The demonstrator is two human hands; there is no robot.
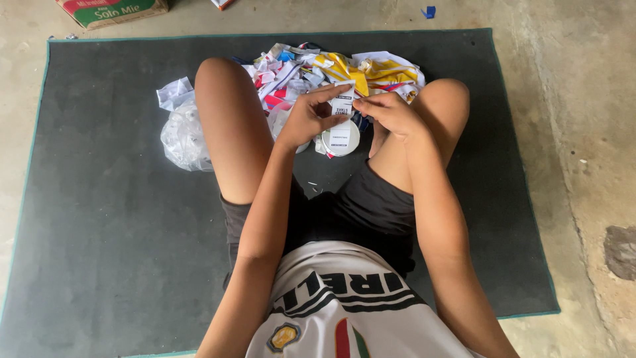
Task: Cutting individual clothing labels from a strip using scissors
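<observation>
I sit on a dark grey mat [119,219] with my knees drawn up. My left hand [308,119] and my right hand [391,113] meet between my knees. Together they pinch a small white paper label [342,106] with black print; the left fingers hold its left edge and top, the right fingertips its right edge. Just below the label lies a round white lid or cup [343,139]. Behind the hands is a heap of torn wrappers and packaging [338,69] in white, yellow, red and blue.
A crumpled clear plastic bag [184,136] lies left of my left knee, with a white paper scrap [173,91] above it. A cardboard box [112,10] stands on the concrete floor beyond the mat's far left corner. A blue scrap [429,12] lies on the floor.
</observation>
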